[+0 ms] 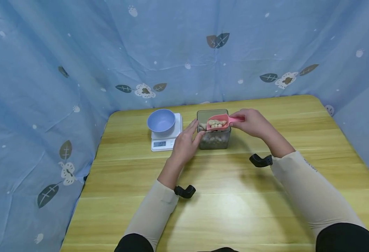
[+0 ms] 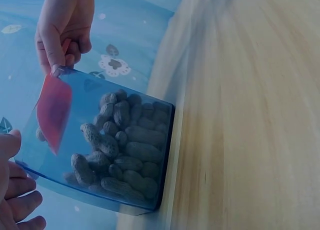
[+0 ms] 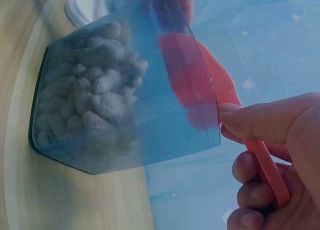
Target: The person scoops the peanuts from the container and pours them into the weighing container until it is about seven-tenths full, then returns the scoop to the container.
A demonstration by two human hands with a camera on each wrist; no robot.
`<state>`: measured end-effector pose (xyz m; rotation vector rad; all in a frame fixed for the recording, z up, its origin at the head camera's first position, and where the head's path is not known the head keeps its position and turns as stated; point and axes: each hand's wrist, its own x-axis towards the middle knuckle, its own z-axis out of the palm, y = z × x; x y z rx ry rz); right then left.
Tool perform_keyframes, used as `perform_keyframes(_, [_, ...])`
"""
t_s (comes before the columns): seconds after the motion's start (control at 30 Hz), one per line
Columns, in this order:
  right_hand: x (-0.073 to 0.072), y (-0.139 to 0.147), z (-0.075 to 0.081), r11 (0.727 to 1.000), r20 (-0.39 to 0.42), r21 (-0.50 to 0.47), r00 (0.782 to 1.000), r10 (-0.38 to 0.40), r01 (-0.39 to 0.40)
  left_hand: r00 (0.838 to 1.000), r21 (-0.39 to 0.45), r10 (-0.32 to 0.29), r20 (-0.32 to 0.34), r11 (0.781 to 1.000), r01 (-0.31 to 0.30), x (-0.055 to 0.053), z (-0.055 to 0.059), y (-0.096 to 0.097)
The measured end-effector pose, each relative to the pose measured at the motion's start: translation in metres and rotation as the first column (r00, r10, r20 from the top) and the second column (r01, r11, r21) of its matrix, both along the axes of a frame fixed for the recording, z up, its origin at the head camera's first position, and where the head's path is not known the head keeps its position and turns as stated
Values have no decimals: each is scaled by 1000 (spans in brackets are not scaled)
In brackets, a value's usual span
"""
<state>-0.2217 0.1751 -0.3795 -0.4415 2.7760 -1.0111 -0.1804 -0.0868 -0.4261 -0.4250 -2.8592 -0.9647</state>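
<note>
My right hand (image 1: 250, 122) grips the handle of a pink scoop (image 1: 230, 119) that carries several unshelled peanuts (image 1: 216, 123). The scoop is at the mouth of a clear square container (image 1: 214, 141), its bowl partly inside the rim. More peanuts (image 2: 130, 155) fill the lower part of the container. At the container's left side is my left hand (image 1: 186, 141), its fingers fairly straight and its fingertips right by the rim. In the right wrist view, thumb and fingers wrap the scoop's handle (image 3: 272, 175), and the scoop shows through the tinted wall.
Left of the container stands a white kitchen scale (image 1: 178, 126) with a lit display, a light purple bowl (image 1: 161, 120) on its platform. Everything is near the far edge of the wooden table (image 1: 222, 210). A blue patterned curtain (image 1: 184, 52) hangs right behind the table.
</note>
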Motion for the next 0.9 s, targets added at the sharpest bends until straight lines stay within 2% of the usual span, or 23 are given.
perform_keyframes(0.2, [-2,-2,0,1000,12,-20,1000,1,-1,1000,17,1,23,1000,-2,-2,2,-11])
perform_keyframes(0.3, [-3,-5,2,1000,14,-27,1000,-4,4,1000,25,16,-18,1000,-15,-6,3,-26])
perform_keyframes(0.43, [-6,-10,7,999,13,-35,1000,-17,17,991,32,92,-98,995,-90,-12,2,-57])
perform_keyframes(0.5, [-8,-13,10,999,8,-34,1000,-21,22,982,45,157,-101,987,-153,-14,0,-73])
perform_keyframes(0.7, [-11,-26,17,999,-14,-37,1000,-25,24,942,96,333,-37,940,-328,-16,-15,-113])
perform_keyframes(0.8, [-13,-35,19,998,-25,-52,999,-27,25,928,114,373,16,921,-373,-16,-23,-122])
perform_keyframes(0.9, [-14,-46,22,997,-23,-74,1000,-21,19,924,124,378,63,915,-383,-16,-28,-125])
